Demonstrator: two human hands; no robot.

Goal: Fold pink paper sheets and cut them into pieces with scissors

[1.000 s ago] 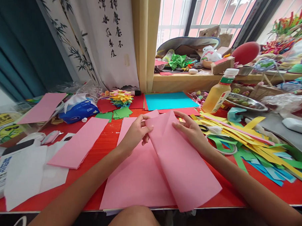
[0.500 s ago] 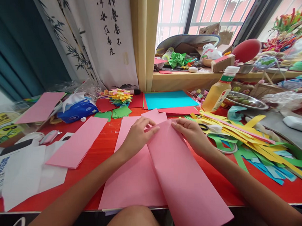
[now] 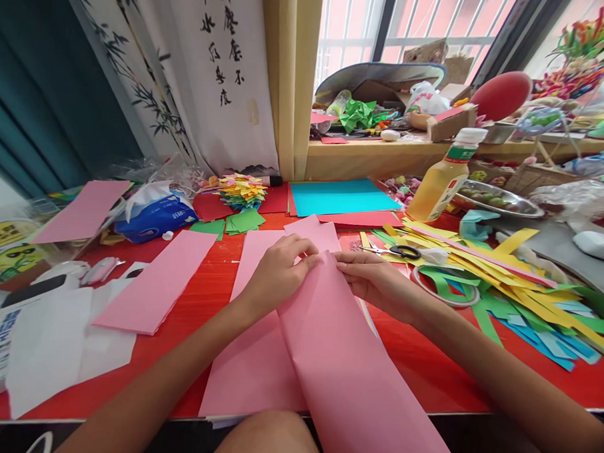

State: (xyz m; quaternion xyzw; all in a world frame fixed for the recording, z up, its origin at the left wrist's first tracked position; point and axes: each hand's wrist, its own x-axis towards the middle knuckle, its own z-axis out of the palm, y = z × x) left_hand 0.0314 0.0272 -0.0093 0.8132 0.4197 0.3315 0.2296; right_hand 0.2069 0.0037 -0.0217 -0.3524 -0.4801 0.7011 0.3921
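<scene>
A folded sheet of pink paper [image 3: 337,345] slants across the front edge of the table, its near end hanging over the edge beside my knee. My left hand [image 3: 288,264] pinches its far left corner between thumb and fingers. At the far right corner, my right hand [image 3: 367,274] grips the same sheet with fingers and thumb pressed together. The two hands are close together, and the paper bulges slightly between them. Under it and to the left lies a flat stack of pink paper [image 3: 253,369]. Scissors with black handles [image 3: 406,251] lie just beyond my right hand.
Folded pink sheets [image 3: 157,283] and white paper [image 3: 49,344] lie to the left. A blue tissue pack [image 3: 155,216] and a turquoise sheet [image 3: 343,196] are at the back. On the right are a juice bottle [image 3: 438,187], a tape roll [image 3: 472,296] and yellow paper strips [image 3: 504,271].
Both hands have drawn closer together, the right one moving left. The pink sheet has shifted left with them, and the scissors show more fully.
</scene>
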